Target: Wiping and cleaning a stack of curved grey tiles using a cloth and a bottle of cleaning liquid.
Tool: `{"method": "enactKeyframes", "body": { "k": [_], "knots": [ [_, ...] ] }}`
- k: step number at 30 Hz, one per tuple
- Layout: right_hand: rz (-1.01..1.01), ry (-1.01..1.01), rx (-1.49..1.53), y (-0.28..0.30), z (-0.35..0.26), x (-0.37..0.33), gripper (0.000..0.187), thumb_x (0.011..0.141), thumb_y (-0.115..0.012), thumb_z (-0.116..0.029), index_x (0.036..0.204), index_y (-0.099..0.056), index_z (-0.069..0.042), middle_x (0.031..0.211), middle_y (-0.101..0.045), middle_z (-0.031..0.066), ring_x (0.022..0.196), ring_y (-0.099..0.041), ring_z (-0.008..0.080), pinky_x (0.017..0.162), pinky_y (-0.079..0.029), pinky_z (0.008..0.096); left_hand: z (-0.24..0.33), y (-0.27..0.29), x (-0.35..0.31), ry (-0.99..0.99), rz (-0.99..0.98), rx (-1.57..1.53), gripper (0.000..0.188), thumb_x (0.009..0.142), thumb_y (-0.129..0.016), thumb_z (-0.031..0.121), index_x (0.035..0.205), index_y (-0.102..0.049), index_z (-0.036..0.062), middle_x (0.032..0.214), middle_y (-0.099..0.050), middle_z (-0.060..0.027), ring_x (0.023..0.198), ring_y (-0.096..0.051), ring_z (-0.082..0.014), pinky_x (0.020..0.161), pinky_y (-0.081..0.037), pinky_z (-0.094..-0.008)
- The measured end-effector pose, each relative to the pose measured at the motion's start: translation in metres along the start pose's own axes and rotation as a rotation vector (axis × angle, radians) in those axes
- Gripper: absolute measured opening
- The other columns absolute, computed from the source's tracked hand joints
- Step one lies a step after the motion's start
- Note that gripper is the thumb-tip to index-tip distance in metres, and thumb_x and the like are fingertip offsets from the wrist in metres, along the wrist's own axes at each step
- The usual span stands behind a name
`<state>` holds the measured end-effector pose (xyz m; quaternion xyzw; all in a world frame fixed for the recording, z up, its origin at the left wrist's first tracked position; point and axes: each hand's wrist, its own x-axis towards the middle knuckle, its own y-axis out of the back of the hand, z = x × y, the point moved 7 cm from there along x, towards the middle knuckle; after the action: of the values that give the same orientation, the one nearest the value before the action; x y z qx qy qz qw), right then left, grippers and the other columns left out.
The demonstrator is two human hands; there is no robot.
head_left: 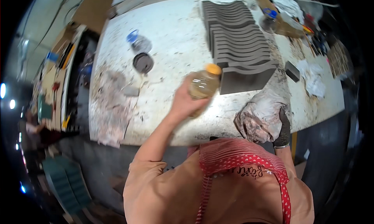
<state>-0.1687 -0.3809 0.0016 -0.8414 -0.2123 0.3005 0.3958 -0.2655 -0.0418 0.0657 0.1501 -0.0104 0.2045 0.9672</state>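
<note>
Left hand [186, 98]: I have it wrapped around a clear bottle [203, 85] of yellowish liquid, orange cap [213, 69] on and leaning up and right. Bottle sits just left of the near end of a row of grey wavy-edged plates [243, 49]; I can't tell if they touch. Right hand [285, 130], in a dark glove, is against the right edge of a crumpled, stained rag [261, 117] at the table's [171, 41] front edge; can't tell if the fingers close on it. Further left I see a blue-topped clear bottle [142, 44] beside a dark round container [143, 63]. Dark block [292, 71] lies right of the plates.
</note>
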Motion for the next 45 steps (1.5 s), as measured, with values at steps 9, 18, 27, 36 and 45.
{"method": "enactKeyframes", "body": {
  "k": [9,18,27,36,45],
  "knots": [
    [-0.179,-0.036,-0.368,-0.033,-0.015,0.015,0.034,0.091,-0.060,-0.017,0.122,-0.058,-0.002,0.118,-0.063,0.0094,0.106,-0.060,0.0173,0.092,-0.050,0.0343,0.049,-0.140,-0.032,-0.184,-0.258,0.611,0.077,0.068,-0.083,0.035,0.131,-0.050,0.0053,0.116,-0.062,-0.0187,0.104,-0.061,-0.0381,0.085,-0.051,-0.0431],
    [-0.396,0.035,-0.047,0.004,-0.068,-0.001,0.037,0.101,-0.049,-0.018,0.134,-0.048,-0.001,0.132,-0.055,0.0101,0.119,-0.055,0.0190,0.103,-0.045,0.0346,0.103,-0.188,-0.011,-0.371,-0.279,1.036,0.069,0.068,-0.083,0.033,0.125,-0.054,0.0081,0.096,-0.063,-0.0115,0.082,-0.065,-0.0329,0.067,-0.053,-0.0417],
    [-0.149,-0.050,0.076,0.049,-0.070,0.005,0.039,0.092,-0.067,-0.022,0.124,-0.057,-0.001,0.112,-0.066,0.0072,0.100,-0.064,0.0189,0.087,-0.053,0.0320,0.128,-0.253,-0.012,-0.516,-0.398,1.186,0.068,0.063,-0.085,0.034,0.119,-0.055,0.0089,0.092,-0.061,-0.0096,0.076,-0.065,-0.0304,0.065,-0.052,-0.0394],
    [-0.264,-0.041,0.155,0.085,-0.112,0.000,0.043,0.096,-0.058,-0.015,0.135,-0.045,-0.001,0.128,-0.056,0.0121,0.116,-0.057,0.0234,0.101,-0.048,0.0381,0.130,-0.257,-0.001,-0.456,-0.408,1.257,0.066,0.065,-0.083,0.031,0.120,-0.055,0.0093,0.093,-0.062,-0.0102,0.079,-0.065,-0.0314,0.069,-0.052,-0.0410],
    [-0.363,-0.100,0.149,0.093,-0.120,-0.004,0.045,0.096,-0.056,-0.018,0.136,-0.045,0.000,0.135,-0.054,0.0137,0.125,-0.052,0.0254,0.109,-0.041,0.0414,0.145,-0.282,-0.011,-0.480,-0.466,1.197,0.049,0.068,-0.078,0.027,0.107,-0.056,0.0086,0.089,-0.061,-0.0118,0.080,-0.065,-0.0322,0.070,-0.051,-0.0437]
  ]
}}
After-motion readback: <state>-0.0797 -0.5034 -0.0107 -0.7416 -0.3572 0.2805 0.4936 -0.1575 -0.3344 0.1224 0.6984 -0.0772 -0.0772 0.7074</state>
